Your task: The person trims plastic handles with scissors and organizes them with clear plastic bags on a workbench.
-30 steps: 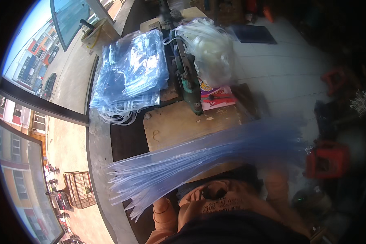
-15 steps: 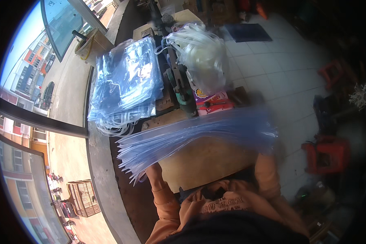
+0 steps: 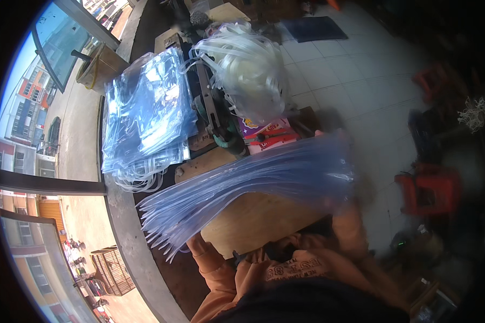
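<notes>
Glossy, fanned stack of clear plastic sheets (image 3: 242,185)

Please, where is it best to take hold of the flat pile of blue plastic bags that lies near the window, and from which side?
Probably at the near edge of the pile of blue bags, where the white strips hang out beside the wooden board. That edge faces the person and looks open to reach, while the dark machine stands close on the right and the window ledge runs along the left. The sheets look limp, so support from below seems wise.
</notes>
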A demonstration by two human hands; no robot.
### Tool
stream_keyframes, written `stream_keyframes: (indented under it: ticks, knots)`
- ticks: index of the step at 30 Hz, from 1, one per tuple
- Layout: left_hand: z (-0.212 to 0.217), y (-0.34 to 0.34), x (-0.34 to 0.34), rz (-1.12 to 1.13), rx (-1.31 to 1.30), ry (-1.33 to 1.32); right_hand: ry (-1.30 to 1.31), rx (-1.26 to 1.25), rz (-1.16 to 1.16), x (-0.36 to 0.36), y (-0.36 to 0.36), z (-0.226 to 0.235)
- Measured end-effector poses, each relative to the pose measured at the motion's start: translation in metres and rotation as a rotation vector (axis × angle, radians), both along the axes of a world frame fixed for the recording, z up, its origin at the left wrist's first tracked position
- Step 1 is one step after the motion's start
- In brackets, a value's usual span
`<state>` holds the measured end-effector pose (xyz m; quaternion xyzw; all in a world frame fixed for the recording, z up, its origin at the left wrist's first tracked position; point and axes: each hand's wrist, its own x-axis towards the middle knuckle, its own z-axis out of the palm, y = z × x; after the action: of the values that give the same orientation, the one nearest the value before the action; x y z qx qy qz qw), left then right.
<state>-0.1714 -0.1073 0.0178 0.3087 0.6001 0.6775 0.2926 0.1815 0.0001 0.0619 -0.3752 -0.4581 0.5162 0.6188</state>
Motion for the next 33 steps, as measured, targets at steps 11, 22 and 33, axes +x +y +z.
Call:
stream_keyframes:
  ticks: [11,22,33]
  knots:
    - [-0.017,0.003,0.001,-0.033,-0.005,0.035,-0.862,0.851,-0.733,0.016,-0.043,0.048]
    - [-0.001,0.006,0.009,0.017,-0.077,0.013,-1.227,0.699,-0.679,0.005,-0.098,0.057]
    - [0.035,0.012,0.031,-0.033,-0.143,-0.025,-1.221,0.623,-0.579,0.000,-0.104,0.063]
